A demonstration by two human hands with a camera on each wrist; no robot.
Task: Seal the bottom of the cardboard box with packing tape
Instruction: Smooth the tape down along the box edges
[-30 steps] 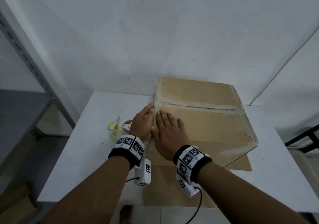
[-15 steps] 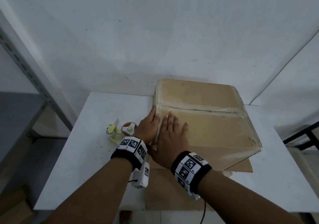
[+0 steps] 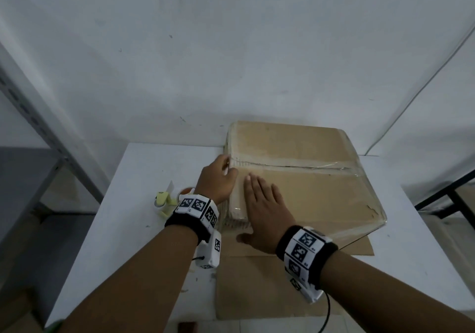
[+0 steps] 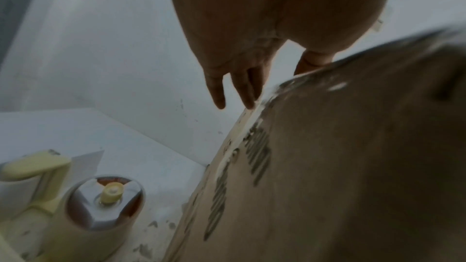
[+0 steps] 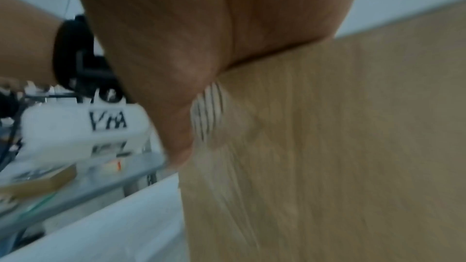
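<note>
A brown cardboard box (image 3: 308, 188) lies on the white table (image 3: 144, 178), its upward face crossed by clear packing tape (image 3: 295, 164) along the seam and down the left edge. My left hand (image 3: 218, 178) lies with straight fingers against the box's left side, fingertips at the seam's end; in the left wrist view the fingers (image 4: 242, 85) touch the box edge (image 4: 327, 166). My right hand (image 3: 264, 204) presses flat on the box top near its left edge, thumb over the near side. A yellow tape dispenser (image 3: 167, 199) with its roll (image 4: 103, 202) stands left of the box.
A flat cardboard sheet (image 3: 270, 286) lies under the box and reaches the table's near edge. A grey metal shelf frame (image 3: 46, 137) stands at the left, a dark frame (image 3: 449, 194) at the right. The white wall is close behind the box.
My left hand slid forward along the box's left side toward the seam. My right hand stayed flat on the top near the left edge, drawing slightly back toward me.
</note>
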